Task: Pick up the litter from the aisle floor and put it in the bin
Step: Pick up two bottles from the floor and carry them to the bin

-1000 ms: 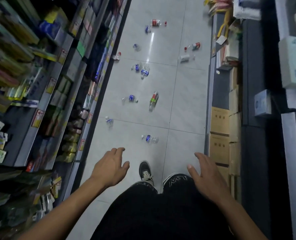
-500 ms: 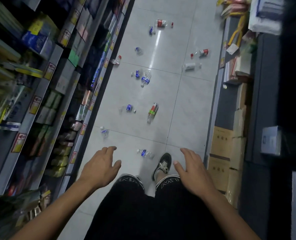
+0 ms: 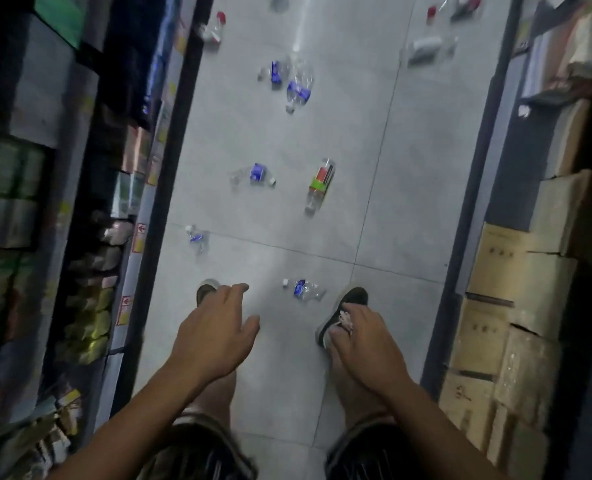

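Several crushed plastic bottles lie on the grey tiled aisle floor. The nearest, a clear bottle with a blue label (image 3: 303,289), lies just ahead of my feet. Another small blue-label bottle (image 3: 195,237) sits by the left shelf base. Further on lie a blue-label bottle (image 3: 254,174) and a red-and-green-label bottle (image 3: 320,183). My left hand (image 3: 215,336) hovers with fingers relaxed and holds nothing, left of the nearest bottle. My right hand (image 3: 363,341) hangs empty over my right shoe. No bin is in view.
Stocked shelves (image 3: 80,202) line the left side of the aisle. Stacked cardboard boxes (image 3: 509,306) stand along the right. More bottles (image 3: 298,84) and a white-label bottle (image 3: 426,46) lie farther down the floor.
I have stepped forward along the aisle and the view has tilted down. The nearest blue-label bottle now lies between my feet. Both hands stay empty and have lowered.
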`<action>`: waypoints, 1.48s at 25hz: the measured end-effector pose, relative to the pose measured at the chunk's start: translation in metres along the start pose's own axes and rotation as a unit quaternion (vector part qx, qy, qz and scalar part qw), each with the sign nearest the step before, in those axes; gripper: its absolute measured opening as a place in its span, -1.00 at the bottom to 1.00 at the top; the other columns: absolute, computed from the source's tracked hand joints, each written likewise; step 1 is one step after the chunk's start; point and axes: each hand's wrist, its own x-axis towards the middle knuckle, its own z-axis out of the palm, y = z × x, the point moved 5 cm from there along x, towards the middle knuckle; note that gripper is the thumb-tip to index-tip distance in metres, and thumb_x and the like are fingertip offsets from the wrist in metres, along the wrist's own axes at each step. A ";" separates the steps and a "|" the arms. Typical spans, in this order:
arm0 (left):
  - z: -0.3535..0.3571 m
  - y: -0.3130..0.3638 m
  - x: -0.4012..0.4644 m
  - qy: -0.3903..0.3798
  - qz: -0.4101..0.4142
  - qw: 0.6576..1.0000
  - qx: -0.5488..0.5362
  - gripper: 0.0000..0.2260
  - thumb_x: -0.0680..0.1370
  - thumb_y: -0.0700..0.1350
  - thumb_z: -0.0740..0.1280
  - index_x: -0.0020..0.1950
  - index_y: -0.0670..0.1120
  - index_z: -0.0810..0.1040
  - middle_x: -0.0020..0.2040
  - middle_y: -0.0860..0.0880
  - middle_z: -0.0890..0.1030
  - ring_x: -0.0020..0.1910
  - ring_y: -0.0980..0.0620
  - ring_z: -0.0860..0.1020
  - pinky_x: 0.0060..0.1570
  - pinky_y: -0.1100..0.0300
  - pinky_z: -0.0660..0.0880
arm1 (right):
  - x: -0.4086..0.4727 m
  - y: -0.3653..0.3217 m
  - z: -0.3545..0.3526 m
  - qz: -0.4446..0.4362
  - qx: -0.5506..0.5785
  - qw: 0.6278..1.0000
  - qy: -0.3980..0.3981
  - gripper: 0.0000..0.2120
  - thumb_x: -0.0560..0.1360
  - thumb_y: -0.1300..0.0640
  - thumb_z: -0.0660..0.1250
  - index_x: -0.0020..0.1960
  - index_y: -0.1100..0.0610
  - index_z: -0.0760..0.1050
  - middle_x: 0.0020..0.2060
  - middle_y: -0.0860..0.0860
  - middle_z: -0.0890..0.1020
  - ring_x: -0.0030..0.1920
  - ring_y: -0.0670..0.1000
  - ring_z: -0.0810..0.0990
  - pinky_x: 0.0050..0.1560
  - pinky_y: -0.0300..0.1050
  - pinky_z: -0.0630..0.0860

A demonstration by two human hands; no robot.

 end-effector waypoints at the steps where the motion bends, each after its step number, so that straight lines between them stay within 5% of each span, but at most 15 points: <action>1: 0.031 -0.018 0.033 -0.007 -0.020 0.999 -0.028 -0.50 0.62 0.12 0.23 0.54 0.04 0.31 0.43 0.02 0.45 0.35 -0.03 0.46 0.22 -0.04 0.50 | 0.028 0.012 0.045 0.028 0.016 0.999 -0.010 -0.39 0.54 -0.19 0.19 0.48 0.12 0.40 0.38 0.04 0.50 0.39 0.05 0.41 0.37 -0.04 0.36; 7: 0.246 -0.102 0.208 -0.038 -0.137 0.974 -0.174 -0.57 0.59 0.05 0.30 0.46 0.01 0.41 0.33 -0.03 0.53 0.29 -0.04 0.51 0.30 -0.04 0.46 | 0.196 0.103 0.301 0.050 -0.085 0.995 -0.024 -0.39 0.41 0.02 0.35 0.41 0.22 0.42 0.30 0.16 0.51 0.30 0.22 0.49 0.34 0.11 0.42; 11: 0.366 -0.134 0.291 -0.076 -0.181 0.959 -0.204 -0.56 0.58 0.03 0.31 0.45 -0.02 0.43 0.33 -0.07 0.53 0.25 -0.07 0.53 0.23 0.01 0.49 | 0.302 0.164 0.400 0.051 -0.192 0.980 0.009 -0.19 0.42 0.15 0.37 0.61 0.19 0.18 0.55 0.22 0.27 0.52 0.32 0.24 0.52 0.23 0.19; 14: 0.406 -0.155 0.327 -0.068 -0.204 0.955 -0.205 -0.59 0.60 0.03 0.30 0.44 0.00 0.43 0.31 -0.03 0.52 0.24 -0.04 0.52 0.16 0.06 0.47 | 0.348 0.192 0.433 0.056 -0.213 0.975 0.025 -0.18 0.44 0.18 0.44 0.62 0.10 0.16 0.50 0.22 0.30 0.44 0.31 0.31 0.46 0.21 0.26; 18: 0.403 -0.188 0.356 -0.014 -0.213 0.952 -0.220 -0.64 0.58 0.01 0.30 0.37 0.00 0.47 0.25 -0.02 0.52 0.21 -0.05 0.51 0.13 0.02 0.49 | 0.373 0.181 0.431 0.053 -0.180 0.977 0.098 -0.48 0.43 0.22 0.43 0.37 0.17 0.43 0.05 0.19 0.48 -0.03 0.22 0.44 -0.01 0.09 0.42; 20: 0.388 -0.209 0.369 0.043 -0.239 0.945 -0.218 -0.65 0.55 -0.02 0.32 0.33 -0.02 0.48 0.23 -0.02 0.49 0.20 -0.05 0.50 0.08 0.05 0.46 | 0.371 0.162 0.424 0.031 -0.124 0.985 0.119 -0.57 0.41 0.18 0.41 0.26 0.19 0.46 0.01 0.17 0.50 0.02 0.22 0.43 -0.06 0.09 0.43; 23: 0.336 -0.263 0.399 0.231 -0.297 0.900 -0.218 -0.59 0.48 -0.05 0.36 0.32 -0.06 0.47 0.25 -0.09 0.43 0.25 -0.15 0.45 0.13 -0.02 0.47 | 0.376 0.119 0.418 0.041 0.030 0.993 0.110 -0.57 0.40 0.05 0.28 0.24 0.15 0.44 0.04 0.11 0.54 0.11 0.19 0.50 -0.05 0.07 0.51; 26: 0.279 -0.320 0.439 0.367 -0.344 0.856 -0.116 -0.33 0.39 0.08 0.37 0.49 0.00 0.34 0.39 -0.19 0.33 0.32 -0.25 0.37 0.28 -0.08 0.42 | 0.390 0.086 0.422 0.047 0.092 0.991 0.087 -0.47 0.39 0.13 0.37 0.35 0.13 0.39 0.11 0.10 0.60 0.11 0.20 0.60 0.07 0.11 0.58; 29: 0.273 -0.366 0.480 0.255 -0.404 0.868 -0.133 -0.12 0.36 0.14 0.45 0.58 0.23 0.06 0.48 -0.24 0.22 0.37 -0.32 0.37 0.31 -0.17 0.41 | 0.403 0.069 0.423 0.024 0.124 0.990 0.067 -0.30 0.36 0.16 0.42 0.47 0.13 0.31 0.23 0.09 0.56 0.20 0.15 0.58 0.22 0.11 0.57; 31: 0.287 -0.378 0.485 0.165 -0.399 0.885 -0.174 -0.27 0.46 0.01 0.41 0.54 0.23 0.13 0.36 -0.17 0.34 0.22 -0.26 0.50 0.13 -0.01 0.49 | 0.405 0.065 0.421 0.022 0.123 0.992 0.037 -0.16 0.36 0.14 0.47 0.56 0.16 0.18 0.36 0.11 0.47 0.32 0.16 0.51 0.32 0.03 0.50; 34: 0.291 -0.354 0.458 0.161 -0.322 0.922 -0.144 -0.43 0.52 -0.07 0.39 0.46 0.18 0.26 0.22 -0.08 0.33 -0.05 -0.15 0.50 0.02 0.08 0.53 | 0.394 0.064 0.406 0.030 0.110 0.993 0.018 -0.10 0.37 0.13 0.48 0.58 0.16 0.10 0.36 0.12 0.41 0.31 0.17 0.49 0.24 -0.04 0.45; 37: 0.283 -0.300 0.410 0.147 -0.258 0.943 -0.148 -0.38 0.48 -0.14 0.43 0.47 0.16 0.28 0.19 -0.05 0.33 -0.10 -0.11 0.49 -0.02 0.15 0.44 | 0.358 0.056 0.366 0.031 0.096 0.995 0.021 -0.18 0.34 0.08 0.48 0.52 0.10 0.20 0.25 0.07 0.48 0.21 0.15 0.53 0.17 0.06 0.55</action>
